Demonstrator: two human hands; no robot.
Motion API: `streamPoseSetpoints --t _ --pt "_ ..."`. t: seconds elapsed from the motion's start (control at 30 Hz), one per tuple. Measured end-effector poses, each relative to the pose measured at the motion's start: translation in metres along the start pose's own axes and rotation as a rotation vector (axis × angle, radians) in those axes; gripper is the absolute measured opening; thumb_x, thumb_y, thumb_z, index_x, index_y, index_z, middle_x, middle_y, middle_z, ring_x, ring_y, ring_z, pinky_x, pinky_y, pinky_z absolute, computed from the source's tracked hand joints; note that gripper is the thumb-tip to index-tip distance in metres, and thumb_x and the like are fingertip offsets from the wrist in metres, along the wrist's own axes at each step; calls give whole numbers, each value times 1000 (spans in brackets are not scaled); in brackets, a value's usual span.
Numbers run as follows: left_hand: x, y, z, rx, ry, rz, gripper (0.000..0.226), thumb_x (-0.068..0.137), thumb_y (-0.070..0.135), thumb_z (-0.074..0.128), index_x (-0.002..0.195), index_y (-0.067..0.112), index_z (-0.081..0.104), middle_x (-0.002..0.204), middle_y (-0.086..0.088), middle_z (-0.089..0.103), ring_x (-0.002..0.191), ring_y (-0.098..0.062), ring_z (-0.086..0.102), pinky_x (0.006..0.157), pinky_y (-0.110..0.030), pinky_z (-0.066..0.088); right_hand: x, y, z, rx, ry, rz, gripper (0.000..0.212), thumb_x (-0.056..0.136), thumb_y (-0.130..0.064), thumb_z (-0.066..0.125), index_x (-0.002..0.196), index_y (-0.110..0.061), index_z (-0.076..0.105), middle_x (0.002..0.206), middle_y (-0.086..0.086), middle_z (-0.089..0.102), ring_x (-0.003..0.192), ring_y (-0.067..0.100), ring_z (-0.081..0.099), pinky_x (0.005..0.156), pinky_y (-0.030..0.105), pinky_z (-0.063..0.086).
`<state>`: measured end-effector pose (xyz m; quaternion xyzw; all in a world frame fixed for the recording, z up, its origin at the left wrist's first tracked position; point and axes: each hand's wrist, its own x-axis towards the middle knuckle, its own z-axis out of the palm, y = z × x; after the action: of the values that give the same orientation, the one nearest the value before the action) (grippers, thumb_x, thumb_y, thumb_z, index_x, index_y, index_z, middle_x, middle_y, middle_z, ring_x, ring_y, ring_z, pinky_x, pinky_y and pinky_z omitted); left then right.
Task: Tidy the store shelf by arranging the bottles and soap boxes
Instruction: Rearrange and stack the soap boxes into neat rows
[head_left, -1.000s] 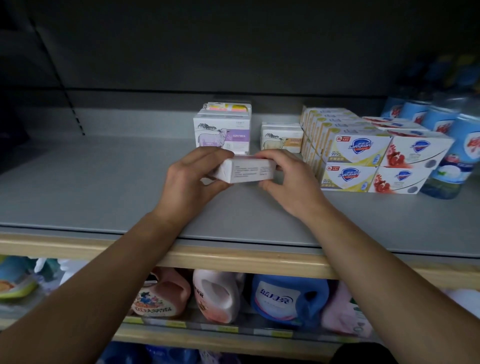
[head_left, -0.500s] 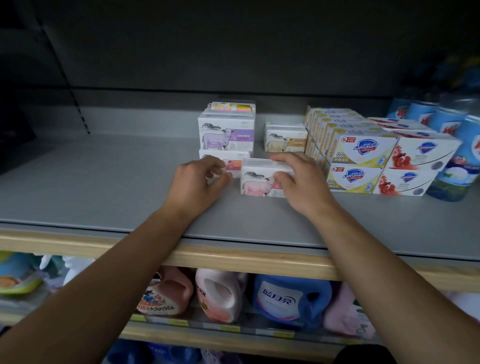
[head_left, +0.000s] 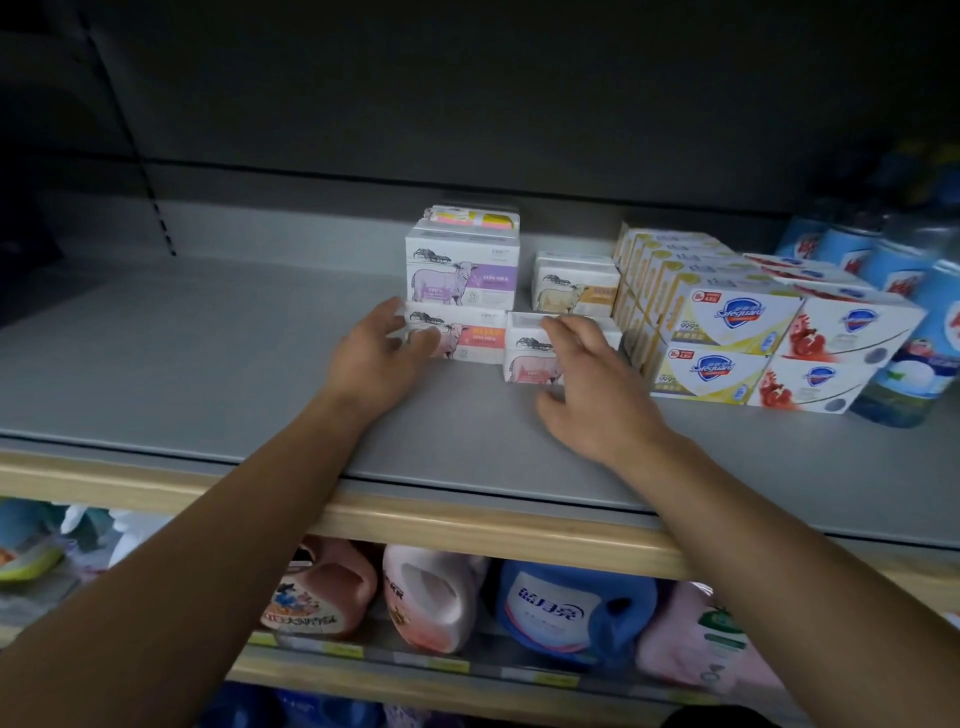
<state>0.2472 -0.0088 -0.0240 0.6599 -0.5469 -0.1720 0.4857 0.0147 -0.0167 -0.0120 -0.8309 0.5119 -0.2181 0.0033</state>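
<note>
A white soap box with a pink sheep print (head_left: 527, 358) stands on the grey shelf (head_left: 208, 364), right beside a two-box stack. My right hand (head_left: 592, 384) lies over its top and right side with the fingers spread and relaxed. My left hand (head_left: 374, 358) touches the left end of the stack's lower box, pink and orange (head_left: 470, 338). A purple sheep box (head_left: 462, 275) sits on that one, with a small colourful box (head_left: 472, 215) on top. A yellow sheep box (head_left: 576, 286) stands behind the pink one.
Rows of stacked Safeguard boxes, yellow (head_left: 727, 322) and red (head_left: 852, 332), fill the right, with blue bottles (head_left: 930, 312) beyond them. Bare grey shelf stretches to the left. Detergent jugs (head_left: 571, 608) line the lower shelf under the wooden edge (head_left: 467, 525).
The pink sheep box, held in both hands above the shelf a second ago, now stands on it beside the stack. Both hands have loosened; my left hand moved onto the stack's lower box.
</note>
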Motion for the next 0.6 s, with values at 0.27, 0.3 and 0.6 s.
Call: streamPoseSetpoints --t 0.27,0.3,0.6 --pt "1 -5 3 -35 5 60 35 85 32 68 112 46 52 88 39 53 82 2 62 69 -6 40 54 32 11 15 -84 133 88 82 -27 62 156 -25 15 158 -9 13 138 31 27 115 40 30" --pt "0 -6 3 -39 4 60 37 83 34 69 113 45 52 89 38 55 84 -1 64 71 -10 42 61 35 14 0 -82 153 89 81 -28 62 156 -26 14 158 -9 13 138 33 25 116 41 28" --pt "2 -3 2 -34 18 37 66 65 53 59 129 37 52 97 22 58 94 -11 64 90 -25 48 113 56 37 33 -39 266 94 82 -32 67 157 -25 11 161 -7 8 142 37 20 119 40 20"
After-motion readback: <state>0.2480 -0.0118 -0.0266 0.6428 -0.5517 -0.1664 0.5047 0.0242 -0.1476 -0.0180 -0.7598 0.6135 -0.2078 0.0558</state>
